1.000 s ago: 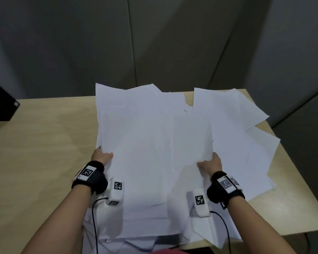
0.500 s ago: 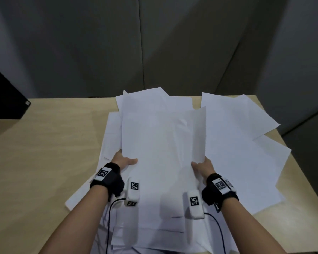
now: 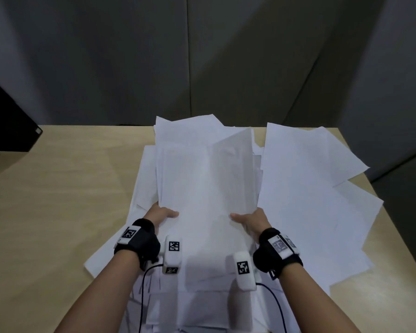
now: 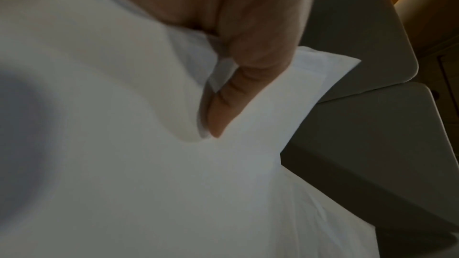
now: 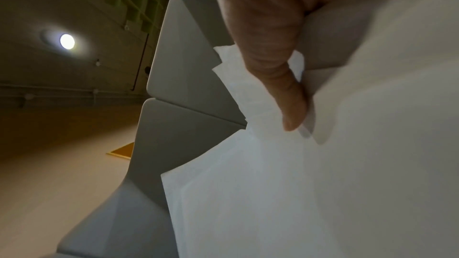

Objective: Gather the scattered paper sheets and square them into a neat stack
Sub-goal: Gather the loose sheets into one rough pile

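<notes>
At lower centre of the head view, a loose bundle of white paper sheets (image 3: 205,188) is pinched at its left edge by the left hand (image 3: 160,216), thumb on top, and at its right edge by the right hand (image 3: 252,221). More white sheets (image 3: 310,188) are spread rightward over the light wooden table (image 3: 58,200).

Left hand (image 3: 160,216) grips left edge of gathered sheets (image 3: 204,179), thumb on top. Right hand (image 3: 251,219) grips right edge, thumb on top. Gathered sheets uneven, far corners fanned, right side curled upward. More loose sheets (image 3: 310,188) spread flat to right, overlapping, reaching table (image 3: 58,188) right edge. Other sheets lie beneath hands and toward near edge. Black wristbands with white tag blocks on both wrists, thin black cables trailing. Grey panels (image 3: 202,56) behind table. Black object (image 3: 7,131) at far left.
</notes>
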The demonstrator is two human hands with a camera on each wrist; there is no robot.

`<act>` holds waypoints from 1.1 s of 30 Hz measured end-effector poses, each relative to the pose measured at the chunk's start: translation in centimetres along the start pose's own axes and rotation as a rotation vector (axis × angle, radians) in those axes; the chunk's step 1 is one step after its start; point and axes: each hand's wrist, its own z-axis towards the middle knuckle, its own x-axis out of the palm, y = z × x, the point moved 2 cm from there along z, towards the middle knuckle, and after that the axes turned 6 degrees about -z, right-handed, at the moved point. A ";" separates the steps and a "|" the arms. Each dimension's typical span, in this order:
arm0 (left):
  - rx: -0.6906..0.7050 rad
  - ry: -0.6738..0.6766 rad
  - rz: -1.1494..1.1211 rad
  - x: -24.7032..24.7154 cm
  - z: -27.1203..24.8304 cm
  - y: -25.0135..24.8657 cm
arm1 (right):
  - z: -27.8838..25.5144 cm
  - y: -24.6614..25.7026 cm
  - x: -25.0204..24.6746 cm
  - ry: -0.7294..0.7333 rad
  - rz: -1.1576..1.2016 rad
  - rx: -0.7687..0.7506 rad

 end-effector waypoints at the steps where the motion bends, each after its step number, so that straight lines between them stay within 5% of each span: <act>1: -0.015 0.030 -0.009 -0.2 0.0 0.0 | 0.0 0.1 -0.1 0.010 0.010 -0.004; 8: -0.037 0.262 0.094 -0.6 -1.2 0.2 | 0.5 -0.4 -3.4 -0.226 0.018 -0.008; 13: 0.100 0.076 0.184 -0.8 0.0 1.8 | 2.0 -1.5 -6.8 -0.268 0.009 0.108; 18: 0.174 0.039 0.188 -0.6 0.7 2.0 | 2.8 -2.1 -11.2 -0.339 -0.090 0.121; 25: 0.330 -0.306 0.353 -1.6 0.6 0.1 | 2.8 -2.8 -15.9 -0.335 -0.149 0.150; 30: 0.236 -0.168 0.407 -1.1 1.3 0.2 | 2.2 -2.2 -14.4 -0.330 -0.248 0.117; 33: 0.145 -0.074 0.223 -1.1 1.4 -0.1 | 2.4 -1.9 -12.8 -0.318 -0.317 0.074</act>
